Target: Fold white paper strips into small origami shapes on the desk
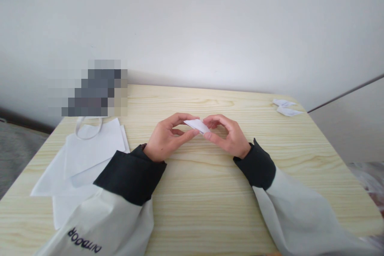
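A small folded piece of white paper is held up over the middle of the table, its layers showing along the near edge. My left hand pinches its left side between thumb and fingers. On the right side, the thumb and fingertips of my right hand close on the same piece. Two similar folded white paper pieces lie at the table's far right corner, apart from both hands.
Loose white paper sheets overlap on the left of the wooden table, partly under my left sleeve. A white ring, perhaps a tape roll, rests on them. Behind it is a pixelated dark object. A white wall borders the far edge.
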### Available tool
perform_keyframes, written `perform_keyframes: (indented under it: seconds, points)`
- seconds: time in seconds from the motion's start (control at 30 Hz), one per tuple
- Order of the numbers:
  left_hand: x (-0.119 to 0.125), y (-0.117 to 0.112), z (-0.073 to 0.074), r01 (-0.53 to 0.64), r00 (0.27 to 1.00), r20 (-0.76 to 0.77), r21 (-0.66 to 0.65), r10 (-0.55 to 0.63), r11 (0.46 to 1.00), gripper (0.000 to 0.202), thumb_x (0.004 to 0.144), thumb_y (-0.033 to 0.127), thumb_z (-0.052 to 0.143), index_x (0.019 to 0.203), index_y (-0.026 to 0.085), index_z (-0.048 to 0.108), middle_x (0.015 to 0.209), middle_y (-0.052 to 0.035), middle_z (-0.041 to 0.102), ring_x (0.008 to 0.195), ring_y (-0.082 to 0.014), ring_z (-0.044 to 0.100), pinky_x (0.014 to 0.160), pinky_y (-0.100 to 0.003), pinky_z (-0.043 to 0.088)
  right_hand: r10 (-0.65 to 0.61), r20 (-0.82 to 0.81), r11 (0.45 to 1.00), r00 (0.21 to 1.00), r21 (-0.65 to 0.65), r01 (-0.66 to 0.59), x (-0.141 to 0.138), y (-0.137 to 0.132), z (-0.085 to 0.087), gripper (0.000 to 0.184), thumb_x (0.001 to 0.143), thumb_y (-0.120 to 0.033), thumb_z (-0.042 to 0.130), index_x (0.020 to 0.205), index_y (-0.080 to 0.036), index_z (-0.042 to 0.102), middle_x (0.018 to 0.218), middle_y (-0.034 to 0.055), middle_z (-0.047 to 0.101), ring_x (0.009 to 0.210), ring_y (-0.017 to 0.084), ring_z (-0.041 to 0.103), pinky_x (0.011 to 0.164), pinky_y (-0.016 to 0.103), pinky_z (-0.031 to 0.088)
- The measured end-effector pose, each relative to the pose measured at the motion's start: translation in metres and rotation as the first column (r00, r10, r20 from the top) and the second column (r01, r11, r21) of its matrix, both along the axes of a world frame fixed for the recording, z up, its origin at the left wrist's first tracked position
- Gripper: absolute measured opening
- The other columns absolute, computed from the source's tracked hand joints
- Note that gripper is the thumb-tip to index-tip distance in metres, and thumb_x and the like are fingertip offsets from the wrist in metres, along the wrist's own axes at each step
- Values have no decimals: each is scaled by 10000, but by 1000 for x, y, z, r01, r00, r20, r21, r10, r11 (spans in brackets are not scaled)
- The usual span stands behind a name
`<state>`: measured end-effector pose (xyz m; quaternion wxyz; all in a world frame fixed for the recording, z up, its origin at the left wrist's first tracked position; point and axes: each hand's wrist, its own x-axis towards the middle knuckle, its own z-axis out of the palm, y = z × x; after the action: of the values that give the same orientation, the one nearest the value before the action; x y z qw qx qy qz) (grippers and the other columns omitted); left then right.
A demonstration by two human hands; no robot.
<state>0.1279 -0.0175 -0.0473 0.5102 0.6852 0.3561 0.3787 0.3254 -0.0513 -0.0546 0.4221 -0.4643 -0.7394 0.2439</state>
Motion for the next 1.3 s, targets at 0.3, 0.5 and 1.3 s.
perform_keyframes:
  seconds: [0.3, 0.5, 1.3]
  points:
    - [1, 1, -3, -30, 999, 39, 1, 30, 1000, 345, 702, 318, 714, 988, 154, 610, 1027, -92, 651, 882, -194, 632, 668, -252, 536, -136, 235, 943, 963, 329, 53, -5, -3, -2, 115, 839, -223, 533, 914, -213, 620, 881, 42, 712, 813, 171, 646, 777, 320, 487]
    - [2, 2, -6, -44, 996, 72, -48, 47, 998, 365, 682, 302, 726, 983, 132, 611, 1017, -93, 655, 807, -178, 649, 690, -281, 556, -245, 307, 885, 920, 457, 84, -6, 0, -6, 105, 807, -162, 531, 858, -203, 613, 721, 23, 680, 664, 157, 608, 678, 297, 454]
    - [9, -6, -4, -97, 972, -205, 92, 114, 991, 294, 769, 186, 479, 1021, 125, 617, 957, -65, 693, 763, -166, 650, 685, -253, 513, -125, 155, 976, 980, 198, 93, -21, -6, -15, 32, 801, -203, 552, 796, -206, 521, 632, -39, 642, 539, 82, 589, 538, 185, 430]
